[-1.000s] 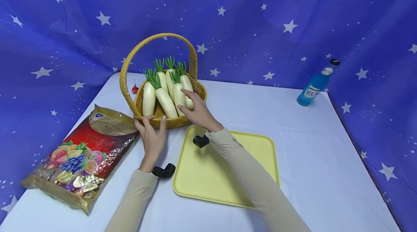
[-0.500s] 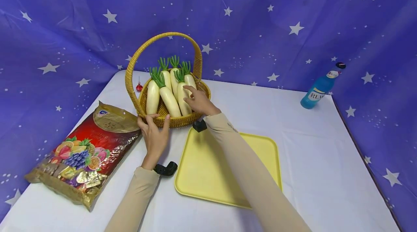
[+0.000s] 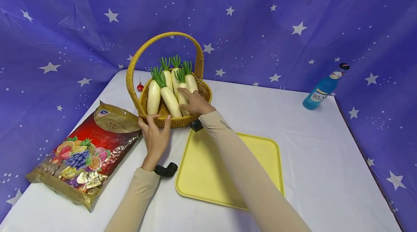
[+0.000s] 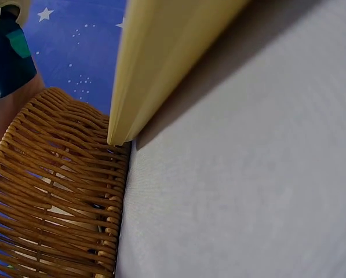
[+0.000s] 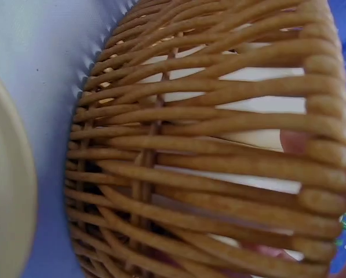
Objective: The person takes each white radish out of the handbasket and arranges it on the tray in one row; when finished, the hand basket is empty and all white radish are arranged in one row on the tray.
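Note:
A wicker basket [image 3: 184, 122] with a tall arched handle stands at the back left in the head view, holding several white radishes [image 3: 154, 98] with green tops. At its front left rim, my left hand [image 3: 156, 139] grips the edge, fingers on the rim and thumb to the right. My right hand [image 3: 197, 102] reaches over the front right rim, its thumb and index finger around the front right radish [image 3: 183, 98]. That hand covers part of the radish behind it. Both wrist views show the basket's woven side [image 4: 51, 191] close up; in the right one, weave [image 5: 219, 156] mostly hides the hand.
Just in front of the basket lies a yellow tray [image 3: 208, 174], partly under my right forearm. A candy bag [image 3: 88, 152] lies at left, near my left hand. A blue bottle [image 3: 320, 91] stands at the back right. A small red item [image 3: 140, 87] sits behind the basket's left side.
My right hand has moved in from the right side and closed its fingers around the front right radish. The left hand stays at the basket rim. The head view has shifted slightly.

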{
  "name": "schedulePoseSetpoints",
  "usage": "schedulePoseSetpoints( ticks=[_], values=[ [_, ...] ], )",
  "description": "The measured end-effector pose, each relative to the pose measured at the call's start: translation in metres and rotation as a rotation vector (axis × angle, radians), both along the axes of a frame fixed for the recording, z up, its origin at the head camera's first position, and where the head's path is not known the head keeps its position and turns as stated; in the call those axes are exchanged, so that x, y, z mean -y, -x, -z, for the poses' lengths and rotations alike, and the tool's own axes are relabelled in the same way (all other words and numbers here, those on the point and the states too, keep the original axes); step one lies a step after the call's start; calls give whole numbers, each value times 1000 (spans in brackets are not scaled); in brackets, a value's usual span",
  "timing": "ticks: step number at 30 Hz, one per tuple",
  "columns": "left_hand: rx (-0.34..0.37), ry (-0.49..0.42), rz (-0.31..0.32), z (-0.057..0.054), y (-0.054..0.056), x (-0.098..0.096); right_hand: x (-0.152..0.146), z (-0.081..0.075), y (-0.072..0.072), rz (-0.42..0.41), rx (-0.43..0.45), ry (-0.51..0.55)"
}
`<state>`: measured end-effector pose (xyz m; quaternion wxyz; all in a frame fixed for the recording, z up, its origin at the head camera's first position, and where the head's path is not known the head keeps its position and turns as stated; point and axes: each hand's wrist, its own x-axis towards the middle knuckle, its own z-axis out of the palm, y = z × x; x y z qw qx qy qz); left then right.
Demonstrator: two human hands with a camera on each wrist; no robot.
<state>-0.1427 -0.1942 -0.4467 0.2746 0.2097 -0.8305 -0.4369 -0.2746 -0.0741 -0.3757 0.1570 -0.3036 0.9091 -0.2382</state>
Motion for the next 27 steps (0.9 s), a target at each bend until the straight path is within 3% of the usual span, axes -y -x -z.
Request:
schedulePoseSetpoints(
  ticks=[8, 17, 27],
  values=[
    [-15, 12, 0, 1, 0, 1, 5, 9, -3, 97, -70, 13],
    [-16, 24, -11, 2, 0, 1, 7, 15, -2, 117, -151, -8],
    [-38, 40, -8, 2, 2, 0, 4, 16, -2, 137, -169, 61]
  ],
)
